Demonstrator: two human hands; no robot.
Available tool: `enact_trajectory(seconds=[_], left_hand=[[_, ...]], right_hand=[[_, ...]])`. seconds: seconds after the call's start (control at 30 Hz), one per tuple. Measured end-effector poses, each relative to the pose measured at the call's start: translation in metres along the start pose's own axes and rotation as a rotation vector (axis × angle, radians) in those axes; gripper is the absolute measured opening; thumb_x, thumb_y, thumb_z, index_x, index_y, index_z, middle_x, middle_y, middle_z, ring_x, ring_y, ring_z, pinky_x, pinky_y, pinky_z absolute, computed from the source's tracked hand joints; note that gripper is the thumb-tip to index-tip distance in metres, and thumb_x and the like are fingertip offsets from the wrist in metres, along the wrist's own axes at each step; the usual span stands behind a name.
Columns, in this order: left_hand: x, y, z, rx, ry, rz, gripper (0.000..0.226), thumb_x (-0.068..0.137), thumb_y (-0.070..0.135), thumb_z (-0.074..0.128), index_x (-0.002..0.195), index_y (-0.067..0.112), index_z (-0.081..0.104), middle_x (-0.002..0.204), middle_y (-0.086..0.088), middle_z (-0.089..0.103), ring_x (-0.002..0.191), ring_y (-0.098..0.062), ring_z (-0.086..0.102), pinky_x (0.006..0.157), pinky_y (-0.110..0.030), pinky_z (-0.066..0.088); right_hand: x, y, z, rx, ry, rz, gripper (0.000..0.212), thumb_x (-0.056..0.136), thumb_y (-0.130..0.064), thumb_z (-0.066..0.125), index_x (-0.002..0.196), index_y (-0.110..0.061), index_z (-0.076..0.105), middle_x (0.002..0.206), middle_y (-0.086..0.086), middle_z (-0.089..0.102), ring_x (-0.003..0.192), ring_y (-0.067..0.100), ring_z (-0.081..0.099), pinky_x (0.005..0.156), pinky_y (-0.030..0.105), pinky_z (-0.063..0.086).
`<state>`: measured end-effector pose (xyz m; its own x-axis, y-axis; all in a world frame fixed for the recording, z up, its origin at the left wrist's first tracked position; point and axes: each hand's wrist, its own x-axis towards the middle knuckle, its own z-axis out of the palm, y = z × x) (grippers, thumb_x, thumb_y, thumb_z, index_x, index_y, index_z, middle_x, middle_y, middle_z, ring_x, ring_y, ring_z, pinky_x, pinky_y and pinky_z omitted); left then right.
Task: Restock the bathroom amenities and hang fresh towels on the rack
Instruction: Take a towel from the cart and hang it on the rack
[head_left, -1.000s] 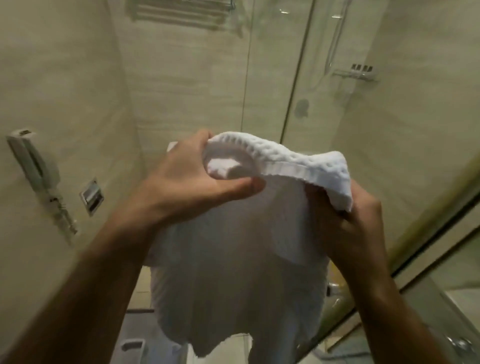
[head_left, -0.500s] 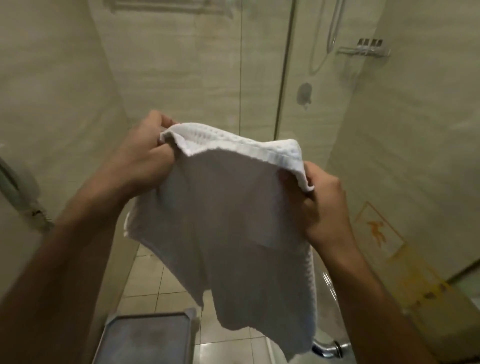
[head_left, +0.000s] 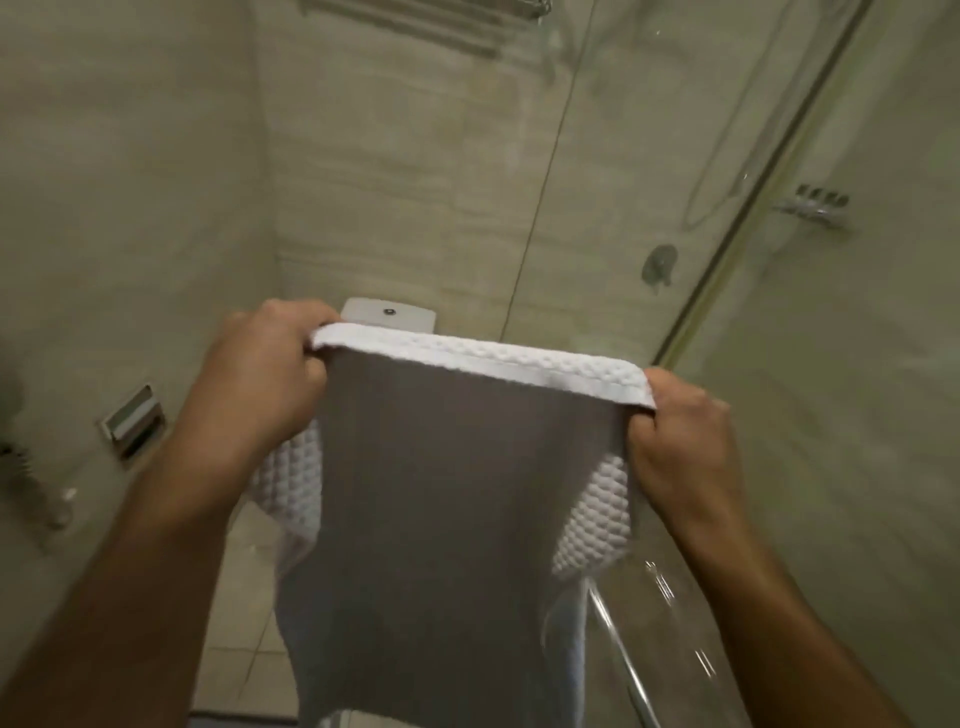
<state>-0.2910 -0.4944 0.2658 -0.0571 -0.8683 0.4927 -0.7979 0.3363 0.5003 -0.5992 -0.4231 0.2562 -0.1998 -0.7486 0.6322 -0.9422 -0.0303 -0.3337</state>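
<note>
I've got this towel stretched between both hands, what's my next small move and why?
Probably raise it toward the wall rack: the left hand and right hand grip the white waffle towel by its top corners, edge taut, ready to drape.

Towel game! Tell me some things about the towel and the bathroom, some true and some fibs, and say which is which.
1. The left hand and the right hand both grip the top edge of the towel. True.
2. The towel hangs on the rack. False: it hangs from the two hands, and the rack is higher up on the wall.
3. The towel is blue. False: it is white, with a bumpy waffle weave.
4. The shower glass stands on the right side. True.
5. The towel is rolled into a ball. False: it is pulled out flat between the hands.
</note>
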Motion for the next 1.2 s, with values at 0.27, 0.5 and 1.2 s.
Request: enact_trajectory(seconds=[0.27, 0.5, 1.2], left_hand=[[0.09, -0.04, 0.005, 0.15, 0.119, -0.141, 0.024, 0.092, 0.033, 0.064, 0.091, 0.013, 0.077, 0.085, -0.021, 0.071, 0.084, -0.043, 0.066, 0.065, -0.039, 0.045], [0.176, -0.068, 0.009, -0.13, -0.065, -0.142, 0.039, 0.085, -0.007, 0.056, 0.102, 0.021, 0.077, 0.092, -0.009, 0.075, 0.087, -0.014, 0.065, 0.07, -0.02, 0.048], [0.379, -0.087, 0.131, -0.197, 0.211, -0.366, 0.027, 0.094, 0.023, 0.066, 0.081, 0.0, 0.071, 0.061, -0.005, 0.05, 0.054, -0.005, 0.042, 0.048, -0.027, 0.034]], right_hand=[[0.096, -0.016, 0.073, 0.151, -0.012, 0.125, 0.036, 0.085, -0.029, 0.043, 0.073, -0.003, 0.065, 0.068, 0.016, 0.065, 0.068, 0.025, 0.061, 0.059, 0.033, 0.034], [0.187, -0.011, 0.134, 0.399, -0.053, 0.258, 0.031, 0.09, -0.01, 0.054, 0.06, -0.005, 0.05, 0.056, 0.001, 0.045, 0.062, 0.015, 0.042, 0.058, 0.032, 0.034], [0.337, 0.057, 0.29, 1.032, 0.051, 0.632, 0.016, 0.091, -0.016, 0.065, 0.075, -0.017, 0.065, 0.056, -0.012, 0.055, 0.046, 0.006, 0.046, 0.052, 0.024, 0.04]])
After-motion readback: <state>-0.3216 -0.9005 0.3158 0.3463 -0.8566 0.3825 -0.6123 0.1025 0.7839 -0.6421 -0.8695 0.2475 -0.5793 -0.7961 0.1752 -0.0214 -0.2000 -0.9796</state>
